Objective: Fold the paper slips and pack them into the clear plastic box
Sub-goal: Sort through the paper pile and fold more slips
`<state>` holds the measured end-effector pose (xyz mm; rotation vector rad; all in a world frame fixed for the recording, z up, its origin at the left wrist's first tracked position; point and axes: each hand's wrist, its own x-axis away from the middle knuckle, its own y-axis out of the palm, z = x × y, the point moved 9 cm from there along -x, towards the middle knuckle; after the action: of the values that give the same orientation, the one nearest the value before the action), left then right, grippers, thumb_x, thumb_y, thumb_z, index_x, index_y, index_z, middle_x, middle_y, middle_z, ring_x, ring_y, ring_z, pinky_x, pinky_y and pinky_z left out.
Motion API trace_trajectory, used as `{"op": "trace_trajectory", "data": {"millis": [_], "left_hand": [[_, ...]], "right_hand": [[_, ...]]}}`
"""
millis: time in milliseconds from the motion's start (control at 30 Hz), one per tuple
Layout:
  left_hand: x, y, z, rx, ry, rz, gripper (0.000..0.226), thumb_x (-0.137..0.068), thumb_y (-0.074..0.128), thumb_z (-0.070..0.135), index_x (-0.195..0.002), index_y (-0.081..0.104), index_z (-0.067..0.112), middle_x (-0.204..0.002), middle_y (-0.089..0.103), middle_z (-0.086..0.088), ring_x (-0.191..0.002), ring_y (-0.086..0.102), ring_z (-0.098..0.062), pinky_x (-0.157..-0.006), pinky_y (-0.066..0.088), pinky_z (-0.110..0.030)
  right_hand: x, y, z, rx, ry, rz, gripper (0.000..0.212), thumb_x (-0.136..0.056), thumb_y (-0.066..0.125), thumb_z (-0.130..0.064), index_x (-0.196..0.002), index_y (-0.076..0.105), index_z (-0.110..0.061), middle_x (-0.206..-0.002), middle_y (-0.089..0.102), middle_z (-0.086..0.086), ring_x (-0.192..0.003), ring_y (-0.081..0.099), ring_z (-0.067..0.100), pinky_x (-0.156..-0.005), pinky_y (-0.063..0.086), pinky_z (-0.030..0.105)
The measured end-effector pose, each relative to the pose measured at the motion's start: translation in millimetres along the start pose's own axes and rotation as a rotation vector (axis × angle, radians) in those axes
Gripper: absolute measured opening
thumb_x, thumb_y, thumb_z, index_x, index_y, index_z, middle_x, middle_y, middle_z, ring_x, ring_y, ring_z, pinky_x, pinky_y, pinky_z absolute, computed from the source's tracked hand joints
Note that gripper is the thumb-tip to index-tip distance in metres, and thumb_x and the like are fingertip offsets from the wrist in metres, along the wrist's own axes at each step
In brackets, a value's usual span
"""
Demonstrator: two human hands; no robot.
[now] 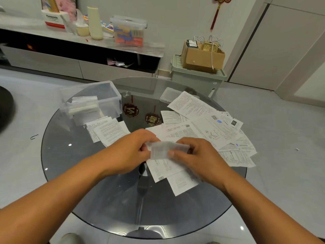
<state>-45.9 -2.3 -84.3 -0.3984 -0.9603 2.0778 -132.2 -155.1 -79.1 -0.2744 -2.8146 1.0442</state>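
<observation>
Glass round table (pixel 73 155) as landmark. Folded paper slip (pixel 161 150) held above table centre, pinched by left hand (pixel 130 150) at its left end and right hand (pixel 197 155) at its right, thumb on top. Clear plastic box (pixel 105 95) at table's far-left edge, folded slips inside. Loose slips (pixel 202 124) spread on right half. Tip: align edges, press crease flat before boxing.

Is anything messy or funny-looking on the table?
A little messy: loose paper slips lie overlapping and crooked across the right of the glass table, some reaching past its edge. The clear plastic box overhangs the table's far-left rim. Nothing looks torn or spilled.
</observation>
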Motion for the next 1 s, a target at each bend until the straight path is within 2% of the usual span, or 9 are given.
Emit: {"op": "trace_trajectory", "data": {"millis": [67,167,300,400,533,700,833,933,1000], "left_hand": [[1,1,-5,0.076,-0.065,-0.067,0.055,-0.094,0.059,0.013,-0.138,0.047,0.044,-0.104,0.056,0.019,-0.086,0.060,-0.009,-0.073,0.054,-0.022],[2,4,-10,0.205,-0.135,-0.158,0.091,-0.087,0.071,0.016,-0.153,0.018,0.049,-0.122,0.056,0.020,-0.090,0.064,-0.003,-0.084,0.056,-0.023],[0,3,-6,0.185,-0.144,-0.049,0.090,-0.085,0.078,0.041,-0.153,0.020,0.046,-0.135,0.048,0.022,-0.091,0.066,-0.004,-0.083,0.055,-0.021],[1,5,-2,0.070,-0.150,0.040,0.076,-0.089,0.075,0.033,-0.151,0.032,0.039,-0.139,0.044,0.019,-0.089,0.058,-0.004,-0.074,0.048,-0.017],[-3,4,-3,0.089,-0.176,0.035,0.075,-0.087,0.078,0.031,-0.150,0.036,0.037,-0.134,0.042,0.016,-0.094,0.056,-0.004,-0.072,0.047,-0.015],[-4,4,-4,0.107,-0.179,0.034,0.078,-0.084,0.081,0.034,-0.149,0.038,0.037,-0.126,0.041,0.016,-0.102,0.054,-0.005,-0.079,0.044,-0.016],[-4,4,-5,0.134,-0.154,-0.022,0.100,-0.076,0.088,0.030,-0.152,0.026,0.045,-0.117,0.045,0.018,-0.092,0.055,-0.003,-0.075,0.044,-0.014],[-2,6,-6,0.181,-0.145,-0.119,0.111,-0.069,0.092,0.033,-0.153,0.020,0.049,-0.118,0.047,0.022,-0.098,0.055,-0.004,-0.081,0.046,-0.016],[0,5,-7,0.211,-0.147,-0.106,0.107,-0.069,0.092,0.039,-0.152,0.025,0.047,-0.118,0.049,0.022,-0.099,0.055,-0.003,-0.082,0.044,-0.014]], "right_hand": [[-3,1,6,-0.039,0.055,0.088,0.015,-0.090,0.076,-0.041,-0.100,0.069,-0.032,-0.092,0.074,-0.012,-0.081,0.071,0.007,-0.073,0.060,0.041],[-7,5,8,0.100,0.085,0.160,0.062,-0.080,0.081,-0.049,-0.132,0.048,-0.046,-0.117,0.058,-0.020,-0.102,0.061,0.004,-0.086,0.057,0.037],[-10,1,13,0.243,0.164,0.197,0.086,-0.074,0.079,-0.062,-0.144,0.030,-0.048,-0.133,0.049,-0.012,-0.119,0.053,0.013,-0.097,0.052,0.046],[-11,-6,18,0.293,0.213,0.206,0.078,-0.080,0.070,-0.067,-0.144,0.032,-0.043,-0.122,0.059,-0.012,-0.111,0.061,0.016,-0.096,0.053,0.048],[-11,-5,22,-0.003,0.253,0.160,0.063,-0.082,0.074,-0.062,-0.134,0.044,-0.043,-0.098,0.066,-0.009,-0.088,0.069,0.011,-0.083,0.059,0.040],[-4,1,-9,-0.270,0.003,0.183,0.031,-0.088,0.076,-0.045,-0.115,0.064,-0.037,-0.092,0.072,-0.005,-0.086,0.069,0.011,-0.080,0.054,0.030],[-1,16,-18,-0.178,-0.025,0.053,0.024,-0.099,0.062,-0.044,-0.094,0.077,-0.026,-0.093,0.074,-0.007,-0.087,0.069,0.013,-0.081,0.056,0.040],[-4,23,-14,0.056,-0.057,0.042,0.009,-0.090,0.075,-0.037,-0.097,0.077,-0.033,-0.098,0.067,-0.015,-0.094,0.062,0.004,-0.083,0.050,0.029],[-8,25,-11,0.149,-0.049,0.057,0.023,-0.083,0.080,-0.039,-0.105,0.072,-0.037,-0.105,0.058,-0.019,-0.100,0.054,0.001,-0.088,0.046,0.027]]}}
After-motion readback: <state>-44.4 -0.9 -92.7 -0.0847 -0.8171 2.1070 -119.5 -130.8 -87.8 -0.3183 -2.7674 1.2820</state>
